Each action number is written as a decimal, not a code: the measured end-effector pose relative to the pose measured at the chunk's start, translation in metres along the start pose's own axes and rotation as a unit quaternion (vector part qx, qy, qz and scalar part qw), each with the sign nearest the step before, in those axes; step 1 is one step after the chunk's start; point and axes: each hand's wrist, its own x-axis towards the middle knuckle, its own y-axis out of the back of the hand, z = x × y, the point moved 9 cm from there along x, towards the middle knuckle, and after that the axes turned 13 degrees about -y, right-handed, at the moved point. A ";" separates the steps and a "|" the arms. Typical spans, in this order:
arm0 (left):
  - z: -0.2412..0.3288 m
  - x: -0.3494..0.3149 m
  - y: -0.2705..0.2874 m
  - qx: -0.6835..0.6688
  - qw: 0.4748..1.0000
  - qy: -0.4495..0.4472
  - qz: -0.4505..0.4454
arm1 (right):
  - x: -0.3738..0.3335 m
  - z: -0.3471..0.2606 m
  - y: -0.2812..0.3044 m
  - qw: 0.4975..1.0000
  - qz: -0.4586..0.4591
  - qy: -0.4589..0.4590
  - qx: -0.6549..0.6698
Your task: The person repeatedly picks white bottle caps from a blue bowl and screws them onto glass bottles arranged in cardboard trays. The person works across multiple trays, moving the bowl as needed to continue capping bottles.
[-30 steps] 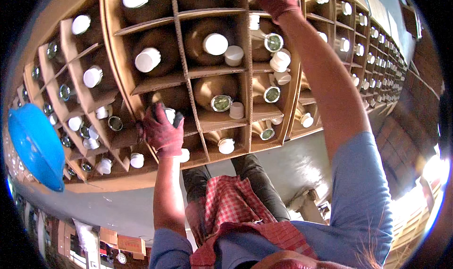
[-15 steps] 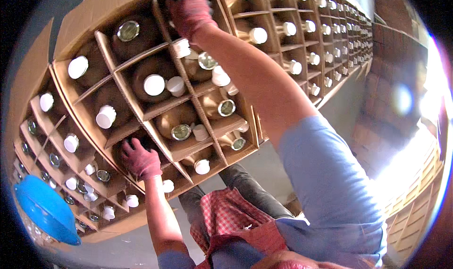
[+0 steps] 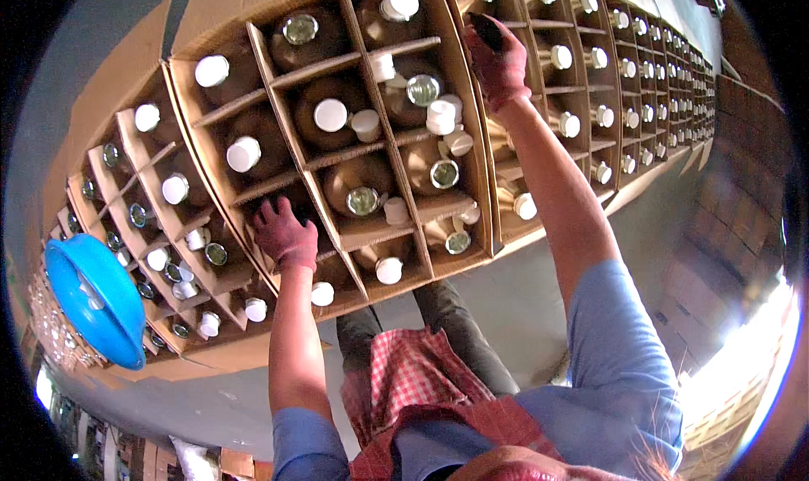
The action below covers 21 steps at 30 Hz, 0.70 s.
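A cardboard carton point(image 3: 337, 148) with dividers holds glass bottles upright in its cells. Some carry white caps, such as the white cap point(image 3: 330, 115); others, like the glass bottle point(image 3: 362, 200), have bare mouths. Loose white caps point(image 3: 366, 125) lie among the necks. My left hand point(image 3: 288, 235), in a dark red glove, reaches into a left-side cell near the front, fingers bent downward; whatever they grip is hidden. My right hand point(image 3: 499, 64), gloved alike, is over the far left part of the carton to the right. Its fingers are curled, their contents out of sight.
Right of it, a long row of cartons point(image 3: 581, 89) with white-capped bottles runs away. At left, another divided carton point(image 3: 168, 220) holds bottles and loose caps. A blue basin point(image 3: 105, 304) rests at its front left edge. Stacked boxes point(image 3: 716, 203) stand at right.
My right hand has left the far cell of the middle carton and moved right to the neighbouring carton. The left hand stays at the same cell. The view has shifted, putting the cartons farther right.
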 end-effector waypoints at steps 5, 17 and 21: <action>-0.008 -0.004 -0.010 0.005 0.995 -0.012 0.100 | 0.024 -0.081 -0.025 0.978 0.067 0.097 -0.173; -0.015 -0.006 -0.020 -0.012 0.997 0.002 0.076 | 0.052 -0.088 -0.170 0.864 0.026 0.158 -0.478; -0.012 -0.005 -0.017 -0.012 0.999 0.021 0.042 | 0.046 -0.097 -0.184 0.824 -0.031 0.153 -0.544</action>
